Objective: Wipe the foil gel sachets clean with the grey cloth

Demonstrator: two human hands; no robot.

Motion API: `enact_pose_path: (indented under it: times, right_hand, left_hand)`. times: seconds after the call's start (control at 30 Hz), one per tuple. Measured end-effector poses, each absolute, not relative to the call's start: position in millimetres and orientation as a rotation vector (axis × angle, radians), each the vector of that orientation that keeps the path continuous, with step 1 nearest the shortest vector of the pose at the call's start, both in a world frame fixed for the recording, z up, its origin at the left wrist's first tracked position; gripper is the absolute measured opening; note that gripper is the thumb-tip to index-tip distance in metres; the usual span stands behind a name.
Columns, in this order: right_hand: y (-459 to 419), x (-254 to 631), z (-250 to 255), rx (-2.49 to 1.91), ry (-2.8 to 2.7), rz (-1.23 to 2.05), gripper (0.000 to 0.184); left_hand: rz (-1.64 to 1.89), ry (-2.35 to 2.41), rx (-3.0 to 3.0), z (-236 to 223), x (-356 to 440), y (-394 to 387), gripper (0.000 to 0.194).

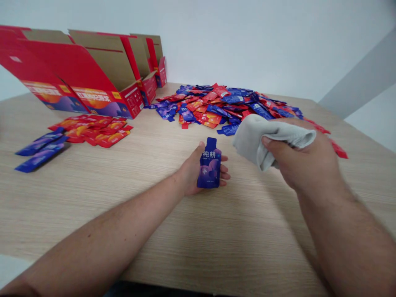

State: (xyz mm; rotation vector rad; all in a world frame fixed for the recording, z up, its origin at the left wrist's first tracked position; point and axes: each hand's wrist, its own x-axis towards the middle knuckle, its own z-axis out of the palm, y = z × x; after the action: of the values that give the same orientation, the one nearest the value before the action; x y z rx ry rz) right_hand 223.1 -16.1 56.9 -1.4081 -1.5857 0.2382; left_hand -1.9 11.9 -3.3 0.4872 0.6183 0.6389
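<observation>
**Left hand.** The left hand [192, 171] sits at the lower centre of the frame, palm up, in a narrow grip on a blue sachet [210, 165]. The thumb presses on the near edge of the sachet and the fingertips [225, 167] curl round from behind the far edge. The sachet stands nearly upright in the hand, with its narrow spout end pointing away from the person and its printed face toward the camera.

**Right hand.** The right hand [305, 159] is at the right of the frame, raised above the table [173, 235] and closed around a grey cloth [261, 140]. The grip is firm, with the thumb laid across the folded cloth. The loose end of the cloth extends left toward the sachet but does not touch it.

**Surroundings.** A large heap of mixed red and blue sachets [222, 105] lies on the table at upper centre, behind the cloth. A loose group of red sachets [94, 131] lies at centre left, with two blue sachets [40, 152] just beside it at the left edge. A row of open red cartons [77, 72] stands with flaps raised at the upper left of the frame, along the far edge of the table
</observation>
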Motion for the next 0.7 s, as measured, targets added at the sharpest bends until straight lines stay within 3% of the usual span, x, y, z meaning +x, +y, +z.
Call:
enact_pose_path:
  times: [0.1, 0.2, 0.4, 0.63, 0.7]
  right_hand:
    - [-16, 208, 62, -1.373, -1.757, 0.041, 0.021]
    - [-11, 188, 35, -1.239, -1.907, -0.077, 0.031]
    - [-21, 169, -11, -1.062, -2.2, 0.029, 0.056]
    - [-19, 185, -7, -1.102, -2.131, 0.029, 0.048]
    - [-20, 184, -6, -1.078, -2.16, 0.046, 0.05]
  left_hand:
    - [0.643, 0.618, 0.498, -6, -2, 13, 0.085]
    - [0.63, 0.615, 0.511, -12, 0, 14, 0.085]
    - [0.803, 0.631, 0.523, -18, 10, 7, 0.067]
    - [0.592, 0.727, 0.632, -21, 7, 6, 0.089]
    - [0.651, 0.72, 0.641, -22, 7, 5, 0.085]
